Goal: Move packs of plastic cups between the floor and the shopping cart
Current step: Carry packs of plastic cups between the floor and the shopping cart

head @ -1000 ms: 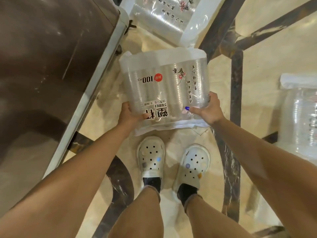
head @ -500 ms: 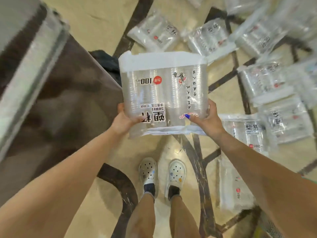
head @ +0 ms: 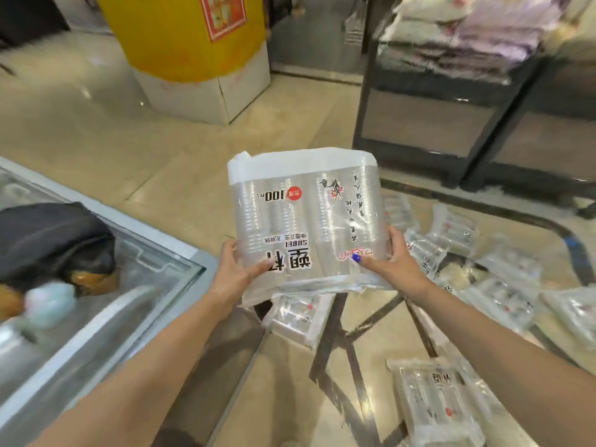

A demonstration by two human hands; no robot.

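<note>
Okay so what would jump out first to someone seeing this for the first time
A clear pack of plastic cups fills the centre, held up off the floor, with the left hand and right hand gripping its lower corners. More packs lie scattered on the floor to the right. A big yellow display stand rises at the top left.

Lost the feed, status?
Both hands, left and right, grip one cup pack, held aloft. More packs on floor. Path unobstructed.
</note>
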